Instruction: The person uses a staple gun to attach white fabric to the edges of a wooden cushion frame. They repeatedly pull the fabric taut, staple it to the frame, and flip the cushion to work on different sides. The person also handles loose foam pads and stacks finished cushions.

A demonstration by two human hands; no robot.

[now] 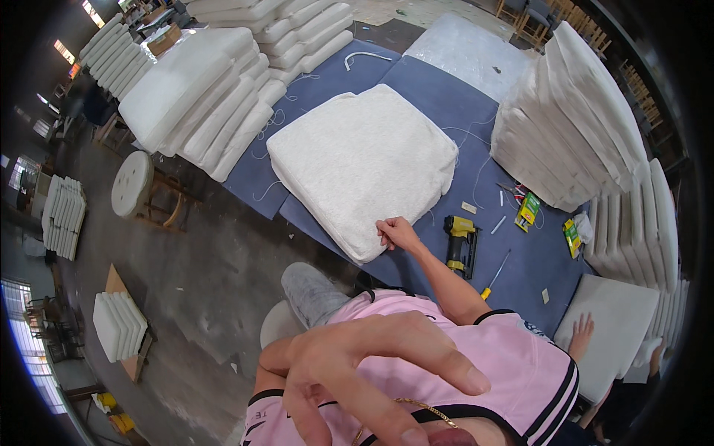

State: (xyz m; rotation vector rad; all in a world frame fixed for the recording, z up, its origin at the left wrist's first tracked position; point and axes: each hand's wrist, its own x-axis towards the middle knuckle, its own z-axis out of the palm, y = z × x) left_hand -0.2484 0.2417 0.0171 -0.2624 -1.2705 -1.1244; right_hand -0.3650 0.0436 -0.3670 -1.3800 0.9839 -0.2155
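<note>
A thick white cushion, square with rounded corners, lies on the blue-covered table in front of me. Over its near right corner is my right hand, fingers curled together against the white cover; anything pinched in them is too small to make out. My left hand is raised close to the camera, large in the picture, with its fingers apart and nothing held. To the right of the cushion lies a yellow and black staple gun. A screwdriver with a yellow handle rests beside it.
Tall stacks of white cushions rise at the back left and right. Small yellow-green boxes and loose threads lie on the blue table. Another person's hand touches a white cushion at right. A stool stands left.
</note>
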